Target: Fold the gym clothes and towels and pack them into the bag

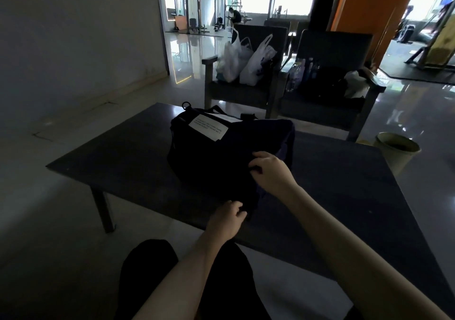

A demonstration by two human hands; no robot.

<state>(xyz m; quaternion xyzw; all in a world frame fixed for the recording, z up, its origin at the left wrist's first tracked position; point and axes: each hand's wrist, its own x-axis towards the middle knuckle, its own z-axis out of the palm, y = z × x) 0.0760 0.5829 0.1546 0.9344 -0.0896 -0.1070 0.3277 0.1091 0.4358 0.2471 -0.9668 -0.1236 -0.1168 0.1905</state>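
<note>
Two hands are working on a low dark table (123, 162). The left hand (227, 218) is sitting close to the near edge of the table, and its fingers are curling round the bottom of a dark cloth (253, 196). The right hand (269, 169) is a bit further in, and its fingers are pinching the top of the same cloth. The hands are apart, one at each end of it. It is too dark to tell what kind of clothing the cloth is.

The cloth is leaning on the near side of a black gym bag (209, 157), which is sitting in the middle of the table. The bag is wearing a white label (208, 127) with some lines of small writing, too small to read. A dark blue cloth (286, 134) is lying on the right part of the bag.

Past the far edge of the table, two dark chairs are standing side by side. The left chair (209, 65) is holding white plastic bags (257, 63). The right chair (369, 102) is holding clear bottles (296, 72) and a black bag (322, 85). A pale bin (396, 152) is standing on the floor by the far right corner of the table. Far back, a person (235, 15) is sitting among gym machines.
</note>
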